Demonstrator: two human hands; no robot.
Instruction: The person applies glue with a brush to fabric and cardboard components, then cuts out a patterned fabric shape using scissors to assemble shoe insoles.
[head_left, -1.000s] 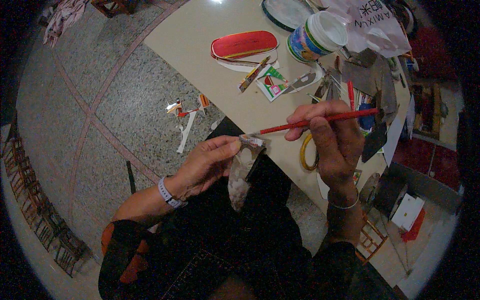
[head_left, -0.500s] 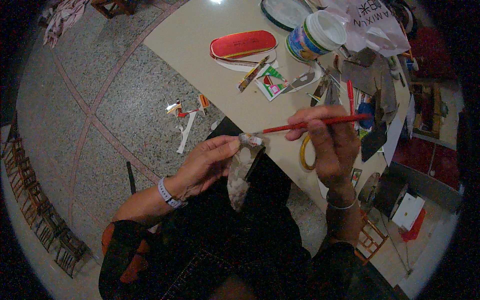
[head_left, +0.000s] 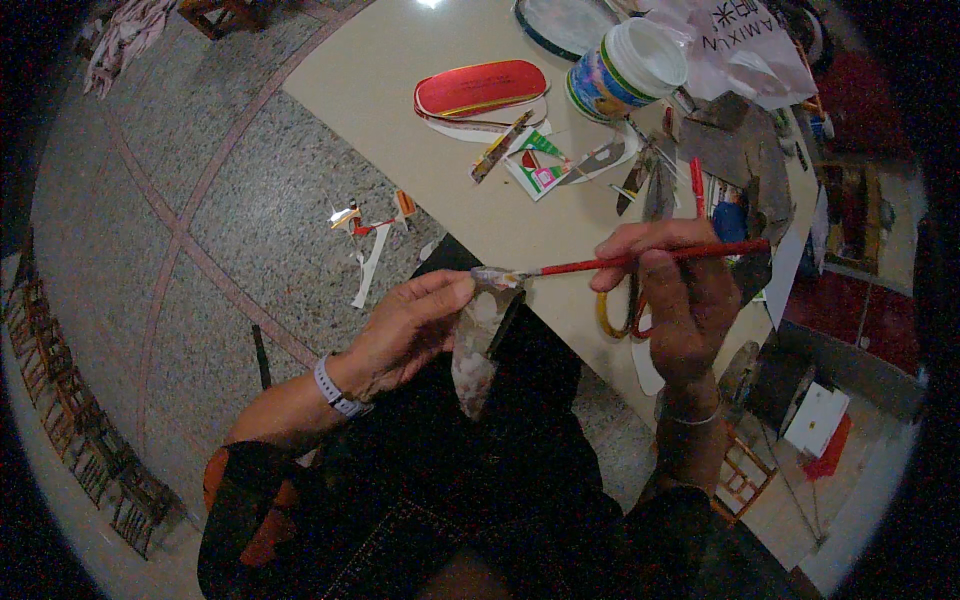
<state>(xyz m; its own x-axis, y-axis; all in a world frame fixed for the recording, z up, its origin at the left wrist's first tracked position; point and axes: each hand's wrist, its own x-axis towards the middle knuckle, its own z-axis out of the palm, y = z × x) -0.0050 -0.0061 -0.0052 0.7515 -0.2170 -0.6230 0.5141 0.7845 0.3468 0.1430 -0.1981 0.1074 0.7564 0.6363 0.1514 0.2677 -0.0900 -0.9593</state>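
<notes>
My left hand [head_left: 418, 315] is closed on the upper end of a grey, sole-shaped piece [head_left: 477, 345] with pale smears and patches, tapering to a point over my lap. A small crumpled pale patch covers its top end, beside my thumb. In my right hand [head_left: 685, 290], pinched between thumb and fingers, is a slim red-handled brush [head_left: 575, 267]. Its tip touches the patch at the top right corner of the piece. Yellow-handled scissors [head_left: 608, 318] lie on the table below my right hand, which partly hides them.
On the table [head_left: 370, 85] stand an open white tub [head_left: 612, 85], a red sole-shaped piece [head_left: 482, 88] and a box cutter [head_left: 502, 147], with cut card scraps [head_left: 540, 165] nearby. Grey fabric [head_left: 745, 150] and a plastic bag [head_left: 745, 50] lie right. Paper offcuts [head_left: 375, 260] litter the floor.
My right hand has shifted slightly right with the brush, whose tip has moved from the top of the piece to its right corner. My left hand has stayed nearly still.
</notes>
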